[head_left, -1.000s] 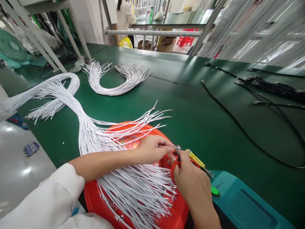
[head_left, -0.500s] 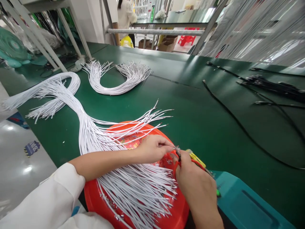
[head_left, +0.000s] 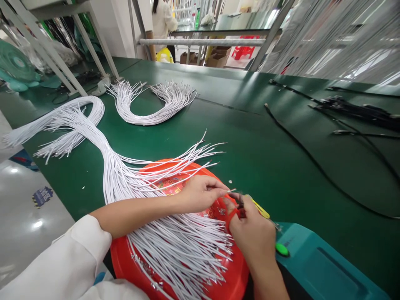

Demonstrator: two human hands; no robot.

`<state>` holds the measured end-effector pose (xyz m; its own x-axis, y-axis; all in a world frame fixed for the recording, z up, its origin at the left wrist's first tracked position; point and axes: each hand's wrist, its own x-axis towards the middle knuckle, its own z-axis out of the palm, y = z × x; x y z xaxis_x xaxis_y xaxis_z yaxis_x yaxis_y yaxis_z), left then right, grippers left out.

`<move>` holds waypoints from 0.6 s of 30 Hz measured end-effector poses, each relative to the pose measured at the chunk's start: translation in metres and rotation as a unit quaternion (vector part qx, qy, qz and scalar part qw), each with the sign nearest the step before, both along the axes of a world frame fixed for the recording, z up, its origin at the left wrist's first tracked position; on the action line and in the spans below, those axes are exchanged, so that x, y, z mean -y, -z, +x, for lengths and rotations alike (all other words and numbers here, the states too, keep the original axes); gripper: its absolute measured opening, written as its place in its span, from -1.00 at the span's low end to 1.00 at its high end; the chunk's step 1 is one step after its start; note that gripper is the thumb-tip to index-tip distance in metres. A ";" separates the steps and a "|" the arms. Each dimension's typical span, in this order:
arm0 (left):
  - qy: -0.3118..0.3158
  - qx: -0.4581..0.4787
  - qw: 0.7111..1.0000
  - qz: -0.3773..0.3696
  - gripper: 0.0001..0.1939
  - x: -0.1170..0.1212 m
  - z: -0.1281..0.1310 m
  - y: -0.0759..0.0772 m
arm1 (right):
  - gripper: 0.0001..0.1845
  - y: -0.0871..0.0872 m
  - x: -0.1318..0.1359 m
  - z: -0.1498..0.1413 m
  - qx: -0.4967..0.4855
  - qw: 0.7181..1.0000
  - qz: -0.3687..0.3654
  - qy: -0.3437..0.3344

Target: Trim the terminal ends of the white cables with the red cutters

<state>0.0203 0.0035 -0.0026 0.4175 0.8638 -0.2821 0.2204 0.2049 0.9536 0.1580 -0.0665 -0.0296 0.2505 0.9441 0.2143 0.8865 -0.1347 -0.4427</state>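
Observation:
My left hand [head_left: 201,193] pinches the end of a thin white wire over a red tray [head_left: 233,279] at the table's near edge. Facing it, my right hand [head_left: 251,235] is closed on red-handled scissors [head_left: 235,209], whose blades meet the wire tip just past my left fingertips. A large fan of white wires [head_left: 184,248] lies across the tray under both hands. The same bundle runs back to the left over the green table [head_left: 250,154].
A second curved bundle of white wires [head_left: 156,102] lies further back. Black cables [head_left: 312,162] cross the table on the right. A teal machine with a green button [head_left: 282,249] sits beside my right hand. A person in white stands at the far back.
My right hand has shifted slightly and the scissors have closed on the wire tip. A small cut scrap now lies on the table just beyond the tray.

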 end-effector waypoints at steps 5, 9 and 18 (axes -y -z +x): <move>0.032 -0.027 0.999 0.028 -0.73 0.004 -0.002 0.008 | -0.65 -0.004 -0.002 -0.004 -0.337 0.937 0.092 0.026; 0.078 -0.060 0.991 0.087 -0.74 0.008 -0.003 0.010 | -0.67 -0.001 0.000 -0.014 -0.406 0.898 0.155 0.060; 0.229 -0.204 0.918 0.253 -0.73 -0.017 -0.021 -0.033 | -0.69 -0.022 -0.005 -0.012 -0.429 0.842 0.268 0.190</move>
<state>-0.0004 0.0207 0.0303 0.7184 0.6872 -0.1075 0.5326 -0.4440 0.7206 0.1461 -0.0615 -0.0078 0.7915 0.5870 0.1699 0.1473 0.0866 -0.9853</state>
